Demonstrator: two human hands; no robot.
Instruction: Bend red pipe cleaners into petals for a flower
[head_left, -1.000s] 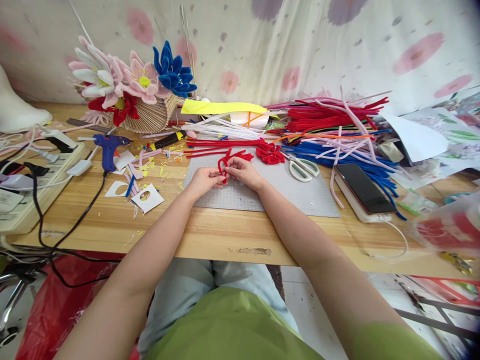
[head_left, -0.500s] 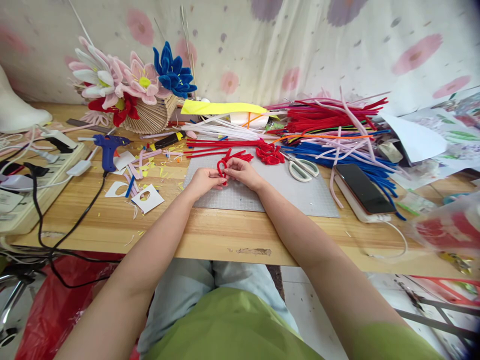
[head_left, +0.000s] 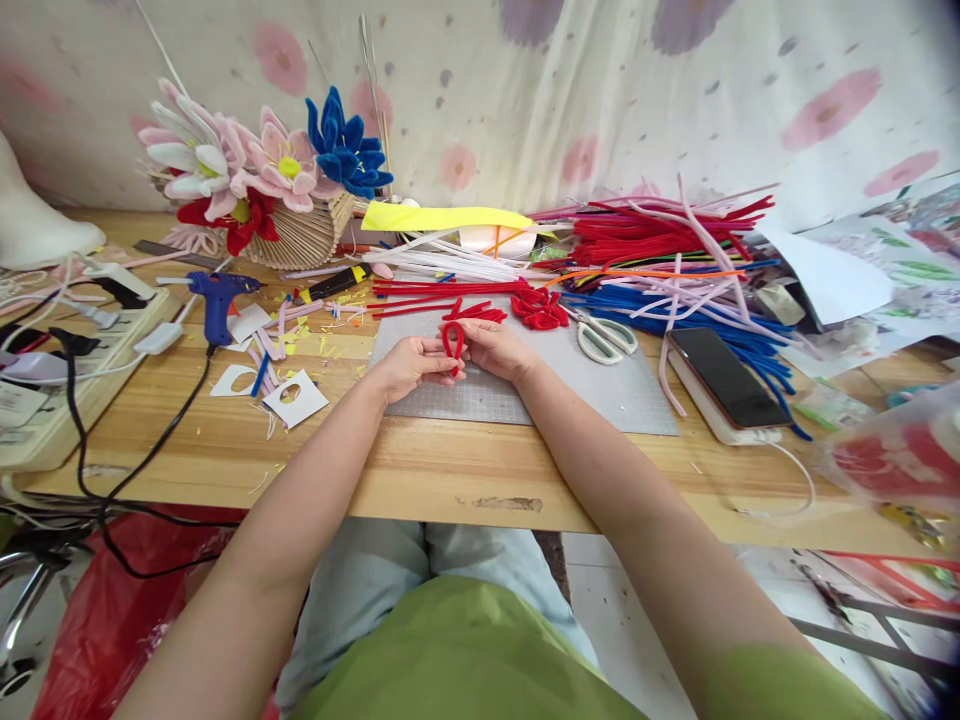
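Observation:
Between my two hands is a red pipe cleaner (head_left: pixel 453 336) bent into a narrow upright loop. My left hand (head_left: pixel 412 366) pinches it from the left, near its lower end. From the other side my right hand (head_left: pixel 495 346) has its fingers closed at the loop's edge. Both are just above a grey cutting mat (head_left: pixel 600 400). Straight red pipe cleaners (head_left: pixel 420 290) lie behind the hands, beside a heap of bent red loops (head_left: pixel 540 306). Scissors (head_left: pixel 606 338) with pale handles rest to the right of that heap.
A blue glue gun (head_left: pixel 217 302) and its black cord are at the left, near a power strip (head_left: pixel 82 400). Fuzzy flowers (head_left: pixel 281 165) stand behind. Bundles of pipe cleaners (head_left: pixel 652 235) fill the back right. A phone (head_left: pixel 727 378) lies at the right.
The loop has turned to face me more and looks narrower, with its ends drawn together. Both hands stay in nearly the same spot, and my right hand has shifted slightly right.

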